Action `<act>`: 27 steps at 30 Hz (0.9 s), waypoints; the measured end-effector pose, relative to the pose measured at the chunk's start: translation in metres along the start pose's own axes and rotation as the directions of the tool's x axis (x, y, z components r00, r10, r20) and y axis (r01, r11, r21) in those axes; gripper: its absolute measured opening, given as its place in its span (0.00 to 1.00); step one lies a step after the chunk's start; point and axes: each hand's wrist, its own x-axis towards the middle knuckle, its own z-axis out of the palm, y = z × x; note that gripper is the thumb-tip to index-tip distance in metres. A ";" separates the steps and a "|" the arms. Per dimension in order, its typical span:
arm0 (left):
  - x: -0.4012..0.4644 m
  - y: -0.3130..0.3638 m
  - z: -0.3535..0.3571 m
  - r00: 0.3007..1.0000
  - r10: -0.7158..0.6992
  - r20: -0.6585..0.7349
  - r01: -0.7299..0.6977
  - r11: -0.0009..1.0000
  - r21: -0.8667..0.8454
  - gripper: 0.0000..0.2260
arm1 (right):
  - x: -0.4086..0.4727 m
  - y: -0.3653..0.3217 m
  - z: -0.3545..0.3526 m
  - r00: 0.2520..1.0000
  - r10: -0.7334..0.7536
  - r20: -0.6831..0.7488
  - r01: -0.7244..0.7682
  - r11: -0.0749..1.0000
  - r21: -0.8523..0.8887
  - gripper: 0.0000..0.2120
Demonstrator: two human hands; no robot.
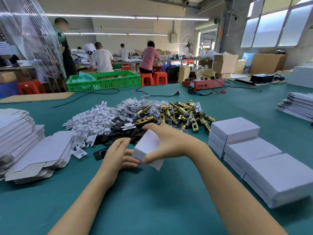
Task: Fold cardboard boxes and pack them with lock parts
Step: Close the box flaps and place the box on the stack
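The small white cardboard box (147, 148) is tilted above the green table (152, 200), held between both hands. The right hand (166, 143) grips it from above, thumb on the near face. The left hand (116, 154) touches its left end with the fingertips; it seems to pinch a flap, but I cannot tell. Behind lie white plastic parts (89, 121), black plates (118, 134) and brass latches (183, 112). Closed boxes (250, 150) are stacked on the right, flat blanks (25, 141) on the left.

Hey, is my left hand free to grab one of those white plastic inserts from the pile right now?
Probably not yet. The left hand is pressed against the small white cardboard box that the right hand grips. The pile of white plastic inserts lies just beyond, with nothing between.
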 end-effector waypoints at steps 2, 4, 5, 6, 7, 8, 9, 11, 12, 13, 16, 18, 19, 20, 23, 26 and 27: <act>-0.001 -0.001 0.001 0.999 0.011 0.030 -0.012 1.000 0.023 0.08 | -0.015 0.002 -0.031 0.995 0.076 -0.060 -0.073 0.996 0.044 0.45; -0.002 -0.003 0.001 0.999 0.030 0.038 -0.032 0.998 0.058 0.09 | -0.035 0.009 -0.060 0.978 0.166 -0.124 -0.159 0.985 0.064 0.44; -0.002 -0.004 0.001 0.999 0.037 0.038 -0.039 0.997 0.066 0.09 | -0.045 0.016 -0.073 0.964 0.219 -0.152 -0.213 0.975 0.056 0.44; -0.002 -0.005 0.001 0.998 0.040 0.038 -0.043 0.996 0.074 0.09 | -0.056 0.024 -0.084 0.946 0.275 -0.173 -0.273 0.961 0.038 0.43; -0.002 -0.006 0.001 0.998 0.043 0.039 -0.046 0.995 0.084 0.09 | -0.067 0.034 -0.094 0.922 0.336 -0.189 -0.340 0.940 0.014 0.41; -0.001 -0.007 0.002 0.998 0.042 0.042 -0.046 0.994 0.096 0.10 | -0.077 0.044 -0.100 0.893 0.402 -0.201 -0.413 0.911 -0.012 0.41; 0.000 -0.007 0.003 0.998 0.041 0.044 -0.045 0.993 0.105 0.10 | -0.087 0.053 -0.105 0.858 0.471 -0.206 -0.488 0.872 -0.036 0.41; 0.001 -0.008 0.003 0.998 0.033 0.050 -0.039 0.991 0.126 0.11 | -0.100 0.068 -0.109 0.785 0.589 -0.192 -0.610 0.789 -0.076 0.42; 0.002 -0.009 0.002 0.998 0.032 0.054 -0.039 0.990 0.135 0.11 | -0.105 0.073 -0.109 0.755 0.629 -0.184 -0.650 0.754 -0.089 0.43; 0.002 -0.009 0.002 0.998 0.032 0.057 -0.040 0.989 0.141 0.11 | -0.109 0.078 -0.109 0.730 0.660 -0.178 -0.680 0.727 -0.095 0.45; 0.003 -0.010 0.001 0.998 0.040 0.057 -0.048 0.987 0.152 0.12 | -0.118 0.087 -0.109 0.674 0.722 -0.160 -0.736 0.674 -0.061 0.51; 0.002 -0.010 0.001 0.997 0.045 0.057 -0.054 0.986 0.158 0.12 | -0.123 0.093 -0.104 0.640 0.748 -0.175 -0.765 0.642 -0.056 0.53; 0.002 -0.010 0.001 0.997 0.045 0.060 -0.054 0.985 0.162 0.12 | -0.125 0.097 -0.100 0.624 0.758 -0.188 -0.777 0.627 -0.052 0.53; 0.002 -0.010 0.001 0.997 0.043 0.064 -0.053 0.985 0.165 0.12 | -0.126 0.102 -0.096 0.609 0.769 -0.197 -0.788 0.615 -0.037 0.51; 0.001 -0.010 0.001 0.997 0.038 0.069 -0.049 0.984 0.171 0.13 | -0.124 0.110 -0.087 0.569 0.795 -0.209 -0.809 0.587 0.027 0.48; 0.001 -0.010 0.000 0.997 0.047 0.067 -0.058 0.984 0.167 0.13 | -0.117 0.108 -0.084 0.541 0.797 -0.269 -0.821 0.570 0.036 0.45; 0.001 -0.010 0.000 0.997 0.047 0.068 -0.058 0.984 0.167 0.13 | -0.115 0.107 -0.083 0.537 0.799 -0.272 -0.823 0.566 0.038 0.45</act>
